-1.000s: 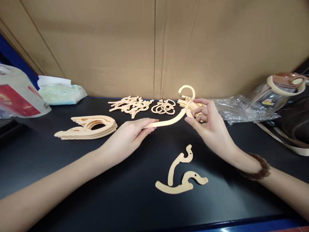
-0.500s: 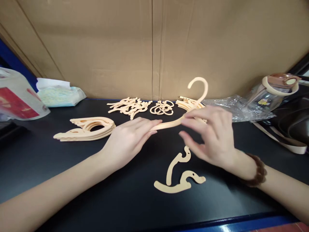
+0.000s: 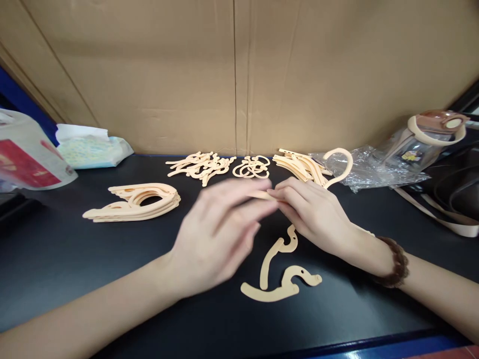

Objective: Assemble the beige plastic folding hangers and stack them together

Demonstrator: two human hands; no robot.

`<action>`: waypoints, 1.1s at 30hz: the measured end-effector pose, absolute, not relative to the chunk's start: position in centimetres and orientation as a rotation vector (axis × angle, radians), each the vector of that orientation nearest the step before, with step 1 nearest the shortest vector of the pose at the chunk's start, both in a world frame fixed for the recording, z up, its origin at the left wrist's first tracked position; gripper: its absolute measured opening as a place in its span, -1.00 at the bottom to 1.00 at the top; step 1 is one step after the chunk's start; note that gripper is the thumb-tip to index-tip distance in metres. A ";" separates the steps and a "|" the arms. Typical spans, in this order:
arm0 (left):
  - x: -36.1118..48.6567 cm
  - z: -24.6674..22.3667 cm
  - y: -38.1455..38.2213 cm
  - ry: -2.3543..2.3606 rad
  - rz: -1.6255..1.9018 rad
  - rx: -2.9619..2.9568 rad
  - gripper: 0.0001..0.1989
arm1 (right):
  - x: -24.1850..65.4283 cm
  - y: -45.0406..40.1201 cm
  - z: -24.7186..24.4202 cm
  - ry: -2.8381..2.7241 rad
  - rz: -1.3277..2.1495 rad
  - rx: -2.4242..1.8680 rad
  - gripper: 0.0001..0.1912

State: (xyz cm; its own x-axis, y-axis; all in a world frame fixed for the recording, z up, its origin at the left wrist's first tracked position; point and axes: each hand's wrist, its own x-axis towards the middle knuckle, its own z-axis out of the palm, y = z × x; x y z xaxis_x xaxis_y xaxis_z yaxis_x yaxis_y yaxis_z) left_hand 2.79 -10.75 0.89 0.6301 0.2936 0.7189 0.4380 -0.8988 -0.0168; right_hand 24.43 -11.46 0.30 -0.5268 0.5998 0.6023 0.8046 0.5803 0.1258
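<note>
My right hand (image 3: pixel 314 202) is closed on a cream plastic hanger, pinching its arm between fingertips and thumb. The hanger's hook (image 3: pixel 351 162) rises to the right behind that hand, and much of its body is hidden. My left hand (image 3: pixel 220 224) is at the left end of the hanger arm (image 3: pixel 262 195), its fingers smeared by motion, so its grip is unclear. Below them two flat curved hanger pieces lie on the black table: a smaller-looking piece (image 3: pixel 266 264) and a nearer piece (image 3: pixel 267 294). They touch or overlap slightly near their left ends.
Stacked folded hangers (image 3: pixel 164 202) lie left. Along the back are piles of small curved pieces (image 3: pixel 202 164), hooks (image 3: pixel 250 167) and hanger arms (image 3: pixel 299 164). Crumpled clear plastic (image 3: pixel 359 169) and a bottle (image 3: pixel 415 144) stand right; a tissue pack (image 3: pixel 90 149) and white-red bag (image 3: pixel 33 149) sit left.
The hanger has turned, its hook dropping and swinging right. My right hand has moved slightly left and closed on the arm. My left hand has shifted right, with its fingers now blurred.
</note>
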 end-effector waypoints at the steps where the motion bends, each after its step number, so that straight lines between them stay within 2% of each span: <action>1: 3.0 0.9 -11.1 -0.502 -0.998 -2.781 -0.65 | 24.5 -11.3 0.2 -2.307 -0.496 -1.156 -0.78; 5: 3.6 0.4 -11.6 -0.304 -0.563 -3.150 -0.76 | 24.6 -10.9 0.1 -2.281 -0.337 -1.296 -0.84; 11: 2.2 1.1 -9.7 -0.655 -0.473 -3.105 -0.69 | 25.0 -10.8 -0.1 -2.237 -0.279 -1.390 -0.86; 14: 1.9 1.3 -9.2 -0.848 -0.474 -2.992 -0.71 | 25.1 -10.9 -0.3 -2.244 -0.229 -1.425 -0.85; 17: 2.0 0.8 -9.1 -0.959 -0.465 -2.948 -0.61 | 25.0 -10.9 -0.6 -2.229 -0.167 -1.461 -0.84; 18: 2.1 0.6 -9.1 -0.967 -0.448 -2.969 -0.64 | 24.9 -11.0 -0.6 -2.221 -0.141 -1.470 -0.85; 21: 2.3 0.1 -8.9 -0.985 -0.415 -3.089 -0.90 | 24.7 -11.0 -0.7 -2.216 -0.039 -1.495 -0.85; 22: 2.3 0.0 -8.8 -0.999 -0.414 -3.120 -0.93 | 24.7 -10.9 -0.8 -2.220 -0.007 -1.506 -0.85; 27: 2.2 0.1 -8.3 -1.081 -0.500 -3.144 -0.95 | 24.8 -10.7 -0.9 -2.199 0.095 -1.561 -0.86; 33: 2.0 0.2 -8.1 -1.494 -0.705 -3.121 -0.95 | 24.8 -10.7 -0.8 -2.200 0.140 -1.533 -0.86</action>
State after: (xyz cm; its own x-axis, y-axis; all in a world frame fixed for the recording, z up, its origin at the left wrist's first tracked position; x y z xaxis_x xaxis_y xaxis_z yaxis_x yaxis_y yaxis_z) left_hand 2.01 -8.10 0.16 0.5787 0.7957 0.1789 0.6439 -0.5804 0.4985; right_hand 24.82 -10.67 -0.85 -0.2791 0.9105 0.3051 0.8645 0.3765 -0.3329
